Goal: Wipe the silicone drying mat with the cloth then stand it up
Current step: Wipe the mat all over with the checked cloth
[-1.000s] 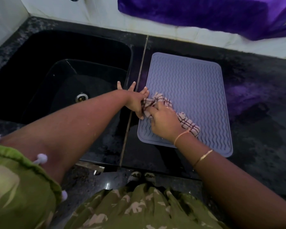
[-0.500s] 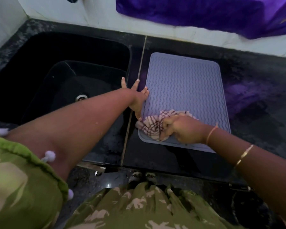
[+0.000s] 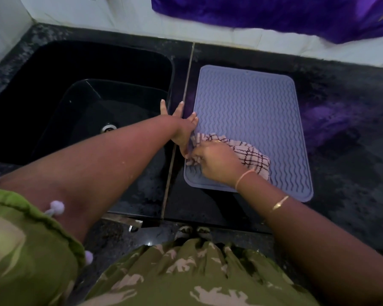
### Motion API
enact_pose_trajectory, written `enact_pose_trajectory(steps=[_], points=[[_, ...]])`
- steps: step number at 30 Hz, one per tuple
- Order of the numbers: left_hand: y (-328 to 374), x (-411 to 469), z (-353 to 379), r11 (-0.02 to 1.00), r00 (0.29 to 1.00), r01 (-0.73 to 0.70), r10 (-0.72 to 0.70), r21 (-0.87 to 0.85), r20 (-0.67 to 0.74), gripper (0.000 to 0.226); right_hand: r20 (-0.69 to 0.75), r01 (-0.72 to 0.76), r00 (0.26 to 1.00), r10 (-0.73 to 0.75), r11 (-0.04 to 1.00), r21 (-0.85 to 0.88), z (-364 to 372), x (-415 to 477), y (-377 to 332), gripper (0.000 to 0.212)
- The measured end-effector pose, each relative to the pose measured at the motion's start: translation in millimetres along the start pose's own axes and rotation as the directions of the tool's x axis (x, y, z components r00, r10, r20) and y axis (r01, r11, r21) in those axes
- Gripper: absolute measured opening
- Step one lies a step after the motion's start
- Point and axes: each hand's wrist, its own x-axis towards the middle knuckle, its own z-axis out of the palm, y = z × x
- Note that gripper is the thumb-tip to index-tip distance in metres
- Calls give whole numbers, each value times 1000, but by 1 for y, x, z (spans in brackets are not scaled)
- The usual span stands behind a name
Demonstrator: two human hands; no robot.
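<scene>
On the dark worktop, just right of the black sink, the silicone drying mat lies flat with its wavy ribbed face up. Its long axis runs away from the person toward the white tiled wall, the short near edge close to the worktop's front and a small notch at the middle of the far edge. A checked cloth is bunched on the near left part of the mat. The right hand is closed over the cloth, pressing it down. The left hand is spread, fingers fanned out, pinning the mat's left edge so it does not slide. I would say the wiping is in hand but unfinished; whether the far half is done I cannot tell. Standing the mat up is not yet begun, since it is wholly flat. A purple fabric hangs against the wall behind, its colour reflected in the worktop.
</scene>
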Motion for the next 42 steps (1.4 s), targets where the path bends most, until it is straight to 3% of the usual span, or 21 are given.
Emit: enact_pose_trajectory(steps=[4,8,10,13,17,19,23,28,31,33,38,42], points=[[-3,1,1,1000,1000,-17,17,-8,-13,128,50,164,985,-167,985,60,0,-39,15,31],[-6,4,5,998,999,-40,39,-38,-32,127,34,181,983,-178,960,-216,-17,-32,44,25],[-8,6,7,997,998,-53,51,-55,-49,128,-32,77,995,-91,951,-298,-24,-14,54,28],[-11,8,8,996,996,-62,58,-59,-71,129,-46,-138,990,131,968,-211,-26,18,43,26],[-13,11,9,997,995,-66,62,-50,-77,129,-2,44,999,-48,937,-346,-10,11,-4,23],[-14,12,10,996,994,-76,72,-54,-76,129,-5,128,991,-137,937,-326,0,-15,-15,20],[-15,11,11,994,994,-88,83,-67,-75,128,-17,154,986,-167,941,-301,9,-41,12,27],[-13,9,10,995,993,-87,82,-56,-81,127,-104,-8,994,-40,906,-424,3,-16,30,29],[-14,11,11,994,992,-92,87,-60,-89,128,-166,-208,972,166,936,-282,3,8,19,26],[-16,15,12,993,992,-97,91,-62,-93,129,-131,-253,963,234,953,-163,7,19,8,28],[-20,17,15,991,984,-132,132,8,-123,132,-91,-81,994,68,985,-150,8,0,-10,24],[-21,16,19,987,978,-125,141,103,-157,129,26,82,997,-78,975,-208,8,-33,-19,30]])
